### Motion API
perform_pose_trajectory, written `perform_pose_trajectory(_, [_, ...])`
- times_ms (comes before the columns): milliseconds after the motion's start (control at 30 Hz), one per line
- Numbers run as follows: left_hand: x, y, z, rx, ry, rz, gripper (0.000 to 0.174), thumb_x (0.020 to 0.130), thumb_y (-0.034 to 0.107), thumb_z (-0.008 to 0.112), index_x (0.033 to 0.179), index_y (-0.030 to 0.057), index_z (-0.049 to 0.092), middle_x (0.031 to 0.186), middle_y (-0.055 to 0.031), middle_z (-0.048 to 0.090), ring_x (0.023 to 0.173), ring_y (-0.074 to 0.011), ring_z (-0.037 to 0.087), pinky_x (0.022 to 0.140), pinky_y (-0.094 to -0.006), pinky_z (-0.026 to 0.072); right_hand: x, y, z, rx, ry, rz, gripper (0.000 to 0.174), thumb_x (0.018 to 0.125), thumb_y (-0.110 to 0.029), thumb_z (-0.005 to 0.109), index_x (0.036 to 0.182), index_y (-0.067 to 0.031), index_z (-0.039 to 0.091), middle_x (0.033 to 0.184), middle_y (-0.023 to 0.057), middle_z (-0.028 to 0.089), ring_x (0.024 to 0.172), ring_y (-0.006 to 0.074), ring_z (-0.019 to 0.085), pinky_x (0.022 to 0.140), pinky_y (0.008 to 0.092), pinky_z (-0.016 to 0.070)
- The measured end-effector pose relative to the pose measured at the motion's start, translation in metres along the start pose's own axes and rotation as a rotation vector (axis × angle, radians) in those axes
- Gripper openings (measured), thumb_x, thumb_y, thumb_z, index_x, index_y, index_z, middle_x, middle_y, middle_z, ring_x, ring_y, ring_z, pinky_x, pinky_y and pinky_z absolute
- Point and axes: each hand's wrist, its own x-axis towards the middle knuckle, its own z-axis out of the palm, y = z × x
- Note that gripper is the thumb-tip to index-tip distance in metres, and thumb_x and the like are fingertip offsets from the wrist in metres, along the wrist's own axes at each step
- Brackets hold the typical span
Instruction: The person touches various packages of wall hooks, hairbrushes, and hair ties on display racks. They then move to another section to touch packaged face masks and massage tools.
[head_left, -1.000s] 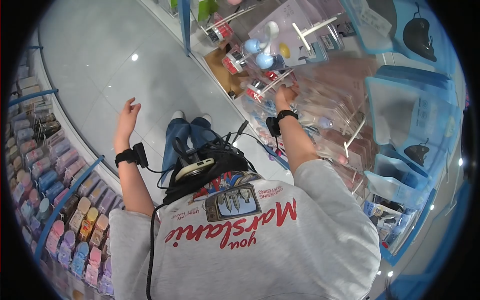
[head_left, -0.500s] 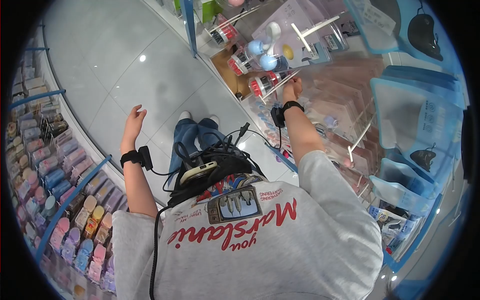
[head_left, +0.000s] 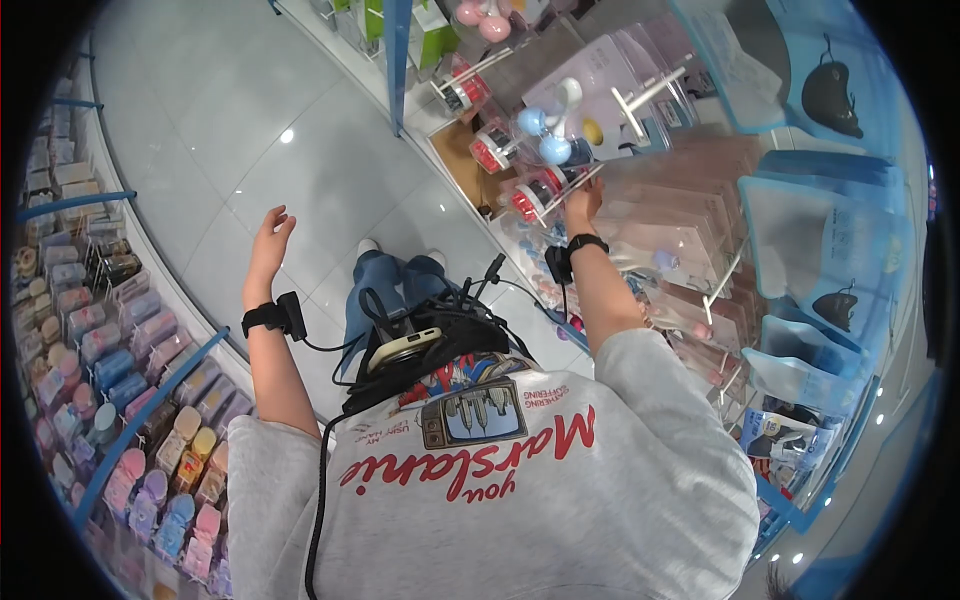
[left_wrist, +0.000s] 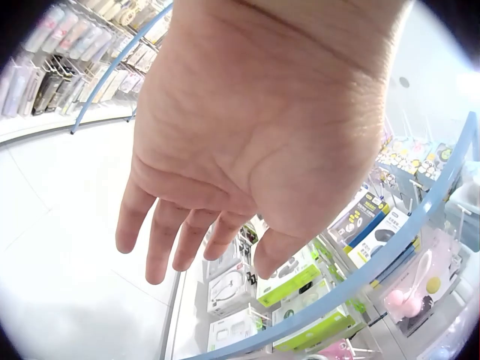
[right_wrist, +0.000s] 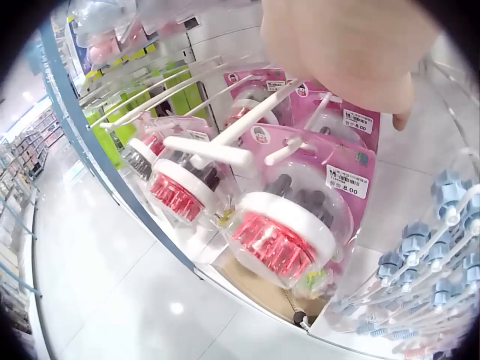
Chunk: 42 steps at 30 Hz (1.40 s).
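Note:
My right hand (head_left: 583, 202) reaches to the end of the hook row, beside the packaged scalp brushes (head_left: 536, 194). In the right wrist view that hand (right_wrist: 356, 52) hangs over the rear packs, with one fingertip showing beside a pink card. The front scalp brush (right_wrist: 281, 232) has red bristles, a white rim and a clear cover; its card bears an 8.00 price label (right_wrist: 347, 181). Most fingers are hidden, so I cannot tell whether they pinch a pack. My left hand (head_left: 268, 243) hangs over the aisle, holding nothing, its fingers (left_wrist: 165, 232) loosely extended.
White hooks (right_wrist: 210, 152) jut out from the shelf. Blue-capped items (right_wrist: 415, 241) hang at the right. Blue eye-mask packs (head_left: 805, 225) line the right side. Opposite, a rack of packaged goods (head_left: 130, 310) borders the tiled aisle (head_left: 230, 110). A blue rail (left_wrist: 360, 281) crosses beneath my left hand.
The head view has shifted slightly, so the shelf sits lower in it. My right hand stays by the scalp brush packs, its wrist turned a little. The left hand still hangs over the aisle.

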Motion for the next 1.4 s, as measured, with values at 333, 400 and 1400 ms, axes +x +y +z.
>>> perform_pose_trajectory(333, [0.062,-0.028,-0.087,-0.067,-0.035,0.028,0.046,0.084,0.031,0.053,0.122,0.0061,0.046,0.115,-0.0170,0.053,0.107,-0.0259,0.051,0.089,-0.0340,0.0389,-0.071,-0.013,-0.034,-0.155,-0.039,-0.132,0.043,0.090,-0.026,0.041,0.125,-0.0010,0.039,0.124,0.0269,0.042,0.114,0.0404,0.041,0.096,0.0373,0.0317])
perform_pose_trajectory(400, [0.088,-0.055,-0.114,-0.013,-0.025,0.067,0.046,0.084,0.029,0.053,0.122,0.0049,0.045,0.110,-0.0150,0.055,0.096,-0.0198,0.053,0.084,-0.0301,0.0406,-0.087,-0.033,-0.036,0.082,-0.026,0.002,0.045,0.091,-0.028,0.039,0.126,0.0012,0.039,0.126,0.0252,0.041,0.115,0.0386,0.040,0.097,0.0379,0.0307])
perform_pose_trajectory(1400, [0.193,0.014,-0.157,0.203,-0.175,0.030,0.047,0.084,0.033,0.050,0.122,0.0051,0.045,0.109,-0.0188,0.056,0.104,-0.0297,0.053,0.089,-0.0348,0.0395,-0.045,-0.128,0.051,-0.440,-0.630,-0.063,0.042,0.079,-0.005,0.043,0.119,-0.0146,0.050,0.118,0.0209,0.050,0.111,0.0346,0.047,0.094,0.0361,0.0367])
